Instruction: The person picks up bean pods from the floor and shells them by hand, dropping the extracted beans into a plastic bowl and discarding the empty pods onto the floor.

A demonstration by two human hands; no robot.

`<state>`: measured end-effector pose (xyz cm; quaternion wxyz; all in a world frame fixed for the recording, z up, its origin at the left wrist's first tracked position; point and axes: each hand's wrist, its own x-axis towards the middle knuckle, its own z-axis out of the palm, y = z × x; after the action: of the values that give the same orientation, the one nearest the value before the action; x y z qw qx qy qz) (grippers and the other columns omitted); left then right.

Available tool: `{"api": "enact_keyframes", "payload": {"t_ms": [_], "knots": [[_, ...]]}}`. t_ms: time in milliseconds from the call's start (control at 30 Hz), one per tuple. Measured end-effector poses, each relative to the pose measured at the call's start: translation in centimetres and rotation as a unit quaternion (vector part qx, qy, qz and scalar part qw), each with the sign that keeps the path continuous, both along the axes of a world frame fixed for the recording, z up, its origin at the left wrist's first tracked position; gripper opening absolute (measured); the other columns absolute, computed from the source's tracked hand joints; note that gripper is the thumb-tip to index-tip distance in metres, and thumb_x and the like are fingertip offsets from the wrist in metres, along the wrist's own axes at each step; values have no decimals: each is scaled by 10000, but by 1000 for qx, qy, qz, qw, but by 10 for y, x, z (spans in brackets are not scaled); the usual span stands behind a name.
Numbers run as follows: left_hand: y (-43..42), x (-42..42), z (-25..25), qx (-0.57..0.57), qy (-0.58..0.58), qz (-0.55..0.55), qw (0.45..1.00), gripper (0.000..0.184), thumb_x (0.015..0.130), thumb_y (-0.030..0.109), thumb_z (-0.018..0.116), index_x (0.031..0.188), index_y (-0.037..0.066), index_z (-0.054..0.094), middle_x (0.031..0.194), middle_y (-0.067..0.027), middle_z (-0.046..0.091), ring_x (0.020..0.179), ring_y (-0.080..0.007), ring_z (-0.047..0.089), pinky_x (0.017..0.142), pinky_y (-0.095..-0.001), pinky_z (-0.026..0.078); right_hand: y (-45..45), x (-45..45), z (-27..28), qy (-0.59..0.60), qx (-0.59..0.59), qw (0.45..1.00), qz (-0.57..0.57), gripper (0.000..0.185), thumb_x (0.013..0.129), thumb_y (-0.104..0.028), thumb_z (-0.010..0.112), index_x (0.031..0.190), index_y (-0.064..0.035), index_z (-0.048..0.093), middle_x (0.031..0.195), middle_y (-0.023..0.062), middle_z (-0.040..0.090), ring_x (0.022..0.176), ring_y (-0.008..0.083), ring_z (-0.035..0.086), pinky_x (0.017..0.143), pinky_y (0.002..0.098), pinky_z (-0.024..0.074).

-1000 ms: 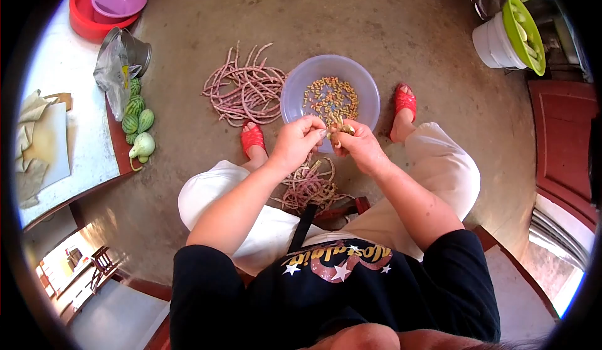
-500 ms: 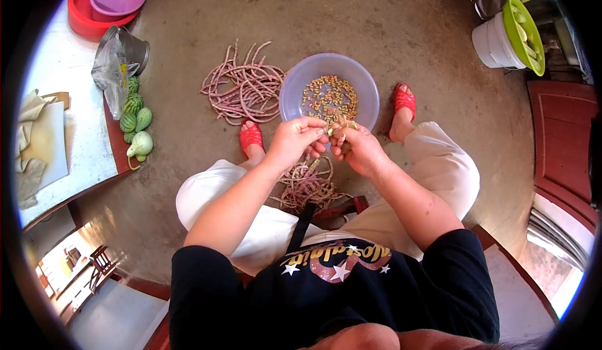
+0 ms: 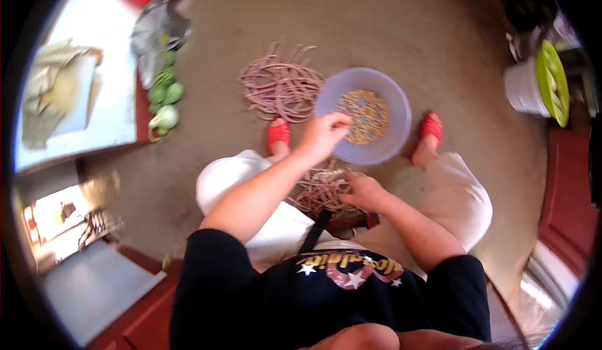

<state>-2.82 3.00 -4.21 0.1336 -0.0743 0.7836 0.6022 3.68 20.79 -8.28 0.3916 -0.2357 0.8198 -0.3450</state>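
Note:
My left hand [image 3: 325, 137] is over the near-left rim of the lavender plastic basin [image 3: 400, 121], its fingers bent and pressed together. Anything between them is hidden. Shelled beans [image 3: 364, 116] lie across the basin's bottom. My right hand [image 3: 365, 191] is lower, at the right side of a tangled heap of bean pods [image 3: 323, 190] on the floor between my feet. Its fingers and thumb are apart, slightly blurred, and I see nothing held in them. Long purplish bean pods [image 3: 279, 86] lie in a second pile, left of the basin.
My feet in red sandals [image 3: 279, 135] flank the basin. At left stands a white-topped table [image 3: 113, 108], with small green melons [image 3: 165, 77] along its side. A white bucket [image 3: 523, 86] with a lime-green basin [image 3: 555, 86] stands at the right.
My hands were together at the basin's near rim, working on a pod; now they are apart. The right has dropped to the near pod heap. The whole view has shifted and blurred.

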Motion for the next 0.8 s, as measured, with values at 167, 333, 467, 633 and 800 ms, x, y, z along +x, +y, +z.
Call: {"api": "enact_keyframes", "payload": {"t_ms": [167,333,467,633,800], "knots": [[-9,13,15,106,-45,-13,993,108,775,78,582,849,1,599,682,-36,583,631,-96,553,593,-243,443,-8,-13,13,7,47,998,35,308,712,-188,569,966,-13,551,804,208,592,808,340,581,723,413,459],[-91,-8,28,8,-194,-79,978,127,801,91,571,897,14,600,737,-34,609,672,-99,573,577,-246,457,-19,-5,6,17,13,997,76,170,763,-116,497,888,-37,581,824,188,599,785,353,575,695,421,463],[-199,-32,-53,-259,-182,-125,940,172,767,143,572,922,79,609,769,-99,630,692,-209,603,634,-334,478,-24,-12,1,0,-7,999,51,123,732,-97,488,807,-14,539,799,210,581,775,382,560,692,459,448],[-256,-50,-152,-439,-161,-99,879,199,773,136,514,942,70,595,849,-148,616,800,-325,588,710,-394,470,-30,-26,-11,-43,6,999,22,155,728,-94,515,858,-19,554,828,211,583,772,380,560,692,445,455],[-258,-65,-230,-495,54,-165,852,236,755,118,506,971,82,592,1009,-123,572,955,-292,541,781,-370,455,-43,-34,-12,-103,73,992,7,161,744,-105,532,885,-33,564,830,190,596,783,364,571,678,420,469]]}}
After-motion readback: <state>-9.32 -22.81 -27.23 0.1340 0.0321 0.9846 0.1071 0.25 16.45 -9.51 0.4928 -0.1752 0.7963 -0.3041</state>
